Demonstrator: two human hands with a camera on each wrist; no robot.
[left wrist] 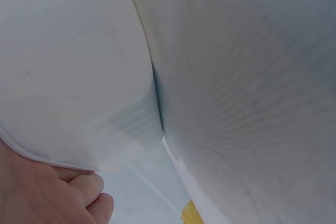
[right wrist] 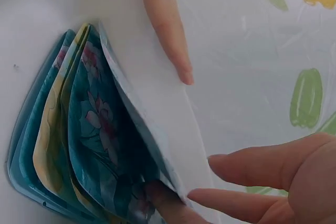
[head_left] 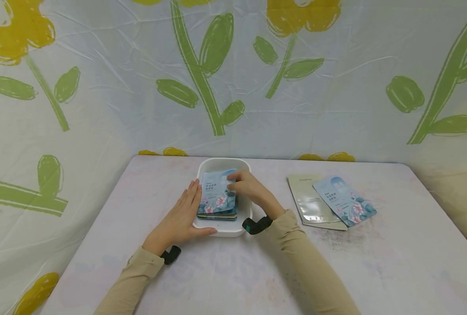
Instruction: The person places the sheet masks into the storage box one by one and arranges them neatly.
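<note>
A white plastic tub [head_left: 224, 230] holds a stack of sachets, seen edge-on as blue and yellow packets [right wrist: 50, 114] in the right wrist view. On top lies a light blue flowered sachet [head_left: 217, 192]. My right hand [head_left: 253, 188] pinches this sachet's right edge, one finger tucked behind it, and the edge stands away from the stack. The left hand [head_left: 182, 221] rests along the tub's left rim with fingers straight and thumb spread by the near corner. In the left wrist view the tub's outer wall [left wrist: 79, 66] fills the left side.
Right of the tub, a silvery-beige sachet [head_left: 310, 197] lies over another pale one [head_left: 332, 225], partly covered by a blue flowered sachet [head_left: 345, 201]. A flower-printed cloth [head_left: 139, 87] hangs behind the pale table [head_left: 225, 280].
</note>
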